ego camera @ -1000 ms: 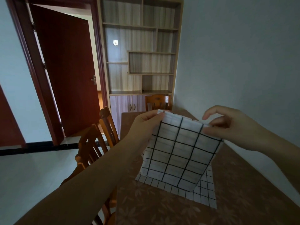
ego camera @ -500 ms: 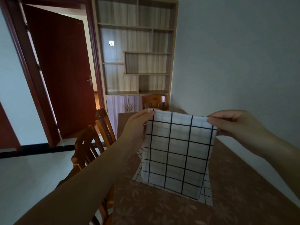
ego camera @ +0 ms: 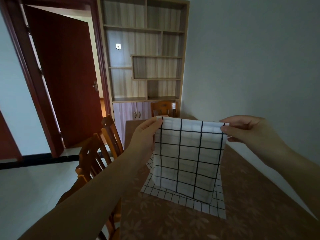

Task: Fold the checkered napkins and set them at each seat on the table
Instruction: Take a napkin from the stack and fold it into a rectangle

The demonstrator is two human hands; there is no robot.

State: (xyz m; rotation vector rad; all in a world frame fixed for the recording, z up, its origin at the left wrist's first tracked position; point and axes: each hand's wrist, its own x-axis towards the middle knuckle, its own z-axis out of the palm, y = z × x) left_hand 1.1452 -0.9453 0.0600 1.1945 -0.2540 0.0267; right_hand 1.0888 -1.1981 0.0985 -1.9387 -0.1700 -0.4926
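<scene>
Pretty dim room, most light spills in through the open doorway (ego camera: 97, 49); corners go dark, wide-angle bends the edges, focus decent.

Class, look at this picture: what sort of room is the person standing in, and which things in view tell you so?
Most likely a home dining room. A table with a floral brown cloth has wooden chairs drawn up along its side and far end, a built-in shelf unit with cupboards lines the back wall, and a red-brown door stands open.
</scene>
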